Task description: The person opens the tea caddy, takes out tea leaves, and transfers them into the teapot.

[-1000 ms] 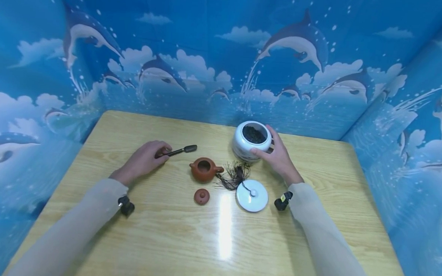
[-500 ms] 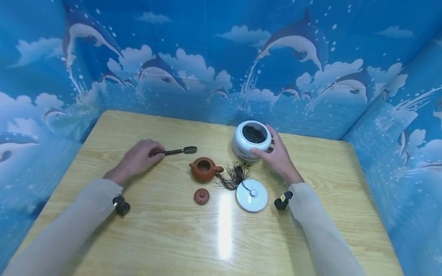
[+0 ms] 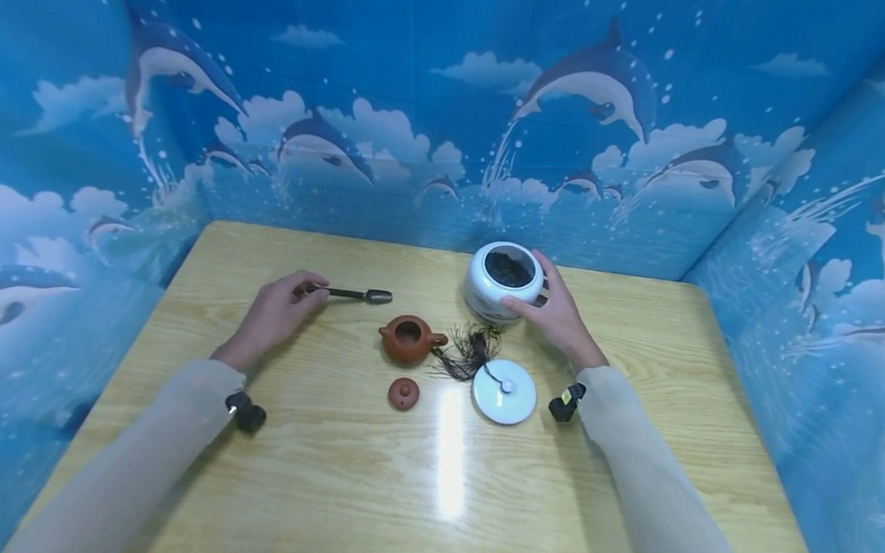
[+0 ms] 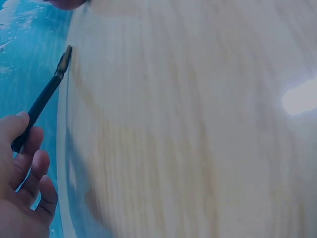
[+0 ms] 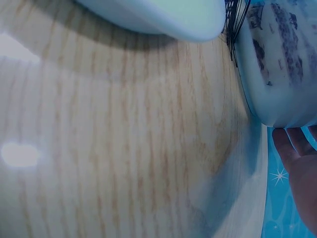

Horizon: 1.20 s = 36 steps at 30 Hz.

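Note:
My left hand (image 3: 279,310) pinches a slim dark tea scoop (image 3: 379,296) by the end of its handle, its head pointing right. Seen from the left wrist, the scoop (image 4: 44,96) slants up from between thumb and forefinger, with the other fingers bent below. My right hand (image 3: 560,316) grips the right side of a white jar (image 3: 482,297), thumb at the front, fingers around behind. Dark loose tea leaves (image 3: 508,269) show inside its open mouth. In the right wrist view, fingertips (image 5: 285,144) touch the patterned jar (image 5: 285,64).
Between the hands sits a small brown clay teapot (image 3: 401,349), uncovered, its lid (image 3: 404,394) in front. A white lid (image 3: 497,405) lies before the jar, with a dark tassel (image 3: 476,345) beside it. Dolphin-print curtain (image 3: 419,142) borders the wooden table (image 3: 357,481) behind and on both sides.
My left hand has shifted a little left and then away from me. The scoop has swung from a slant to nearly level in the head view. My right hand and the jar stay put.

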### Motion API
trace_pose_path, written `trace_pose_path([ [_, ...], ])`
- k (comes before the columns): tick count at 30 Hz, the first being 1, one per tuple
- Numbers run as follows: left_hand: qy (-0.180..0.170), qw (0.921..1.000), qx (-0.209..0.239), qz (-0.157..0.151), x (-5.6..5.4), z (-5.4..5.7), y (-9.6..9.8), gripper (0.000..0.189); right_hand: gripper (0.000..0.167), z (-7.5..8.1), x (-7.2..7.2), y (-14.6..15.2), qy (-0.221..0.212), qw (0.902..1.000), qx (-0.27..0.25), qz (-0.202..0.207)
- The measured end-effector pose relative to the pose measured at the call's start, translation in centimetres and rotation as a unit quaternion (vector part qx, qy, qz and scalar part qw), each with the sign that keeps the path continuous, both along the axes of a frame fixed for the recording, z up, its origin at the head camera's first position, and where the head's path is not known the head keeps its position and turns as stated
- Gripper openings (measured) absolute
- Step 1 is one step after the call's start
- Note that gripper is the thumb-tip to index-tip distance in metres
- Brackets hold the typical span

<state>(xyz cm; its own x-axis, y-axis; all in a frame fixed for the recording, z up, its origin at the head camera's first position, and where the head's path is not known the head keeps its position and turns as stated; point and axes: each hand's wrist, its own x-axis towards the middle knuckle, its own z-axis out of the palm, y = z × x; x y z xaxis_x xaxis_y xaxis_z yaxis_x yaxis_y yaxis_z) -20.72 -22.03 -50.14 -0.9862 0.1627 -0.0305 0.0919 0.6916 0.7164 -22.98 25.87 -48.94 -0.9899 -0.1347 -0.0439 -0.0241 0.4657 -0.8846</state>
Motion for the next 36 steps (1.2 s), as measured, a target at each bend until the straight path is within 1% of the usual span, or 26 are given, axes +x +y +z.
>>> trace_pose_path([
  [2, -0.007, 0.9997, 0.018, 0.013, 0.0, 0.2, 0.1, 0.048, 0.112, 0.0, 0.0, 0.0, 0.0, 1.0, -0.001, 0.0],
  [6, -0.013, 0.9985, 0.039, 0.036, -0.1, 0.6, 0.4, 0.051, 0.112, -0.1, -0.2, 0.0, 0.0, 1.0, -0.007, 0.0],
  [9, -0.008, 0.9975, 0.051, 0.048, -0.2, 0.9, 0.5, 0.054, 0.113, -0.1, -0.2, 0.0, 0.001, 1.0, -0.009, 0.001],
  [12, -0.002, 0.9968, 0.06, 0.054, -0.4, 1.3, 0.7, 0.057, 0.113, 0.0, -0.3, 0.0, 0.002, 1.0, -0.008, 0.002],
  [17, -0.003, 0.9958, 0.072, 0.056, -0.9, 2.2, 1.4, 0.062, 0.113, -0.1, -0.3, 0.1, 0.0, 0.9999, -0.011, 0.003],
  [19, 0.0, 0.9953, 0.081, 0.053, -1.1, 2.7, 1.8, 0.062, 0.112, -0.1, -0.3, 0.1, 0.0, 0.9999, -0.011, 0.002],
  [24, 0.037, 0.9943, 0.093, 0.036, -1.7, 4.3, 3.4, 0.056, 0.111, -0.1, -0.3, 0.1, 0.002, 1.0, -0.008, 0.002],
  [26, 0.052, 0.9936, 0.096, 0.029, -2.0, 4.9, 4.3, 0.053, 0.111, -0.1, -0.2, 0.1, 0.002, 1.0, -0.007, 0.002],
  [31, 0.076, 0.991, 0.11, 0.01, -2.8, 6.3, 6.5, 0.043, 0.112, -0.1, -0.2, 0.1, 0.002, 1.0, -0.004, 0.001],
  [36, 0.092, 0.9872, 0.13, -0.017, -3.4, 7.4, 8.7, 0.038, 0.113, -0.2, -0.2, 0.1, 0.001, 1.0, -0.007, 0.001],
])
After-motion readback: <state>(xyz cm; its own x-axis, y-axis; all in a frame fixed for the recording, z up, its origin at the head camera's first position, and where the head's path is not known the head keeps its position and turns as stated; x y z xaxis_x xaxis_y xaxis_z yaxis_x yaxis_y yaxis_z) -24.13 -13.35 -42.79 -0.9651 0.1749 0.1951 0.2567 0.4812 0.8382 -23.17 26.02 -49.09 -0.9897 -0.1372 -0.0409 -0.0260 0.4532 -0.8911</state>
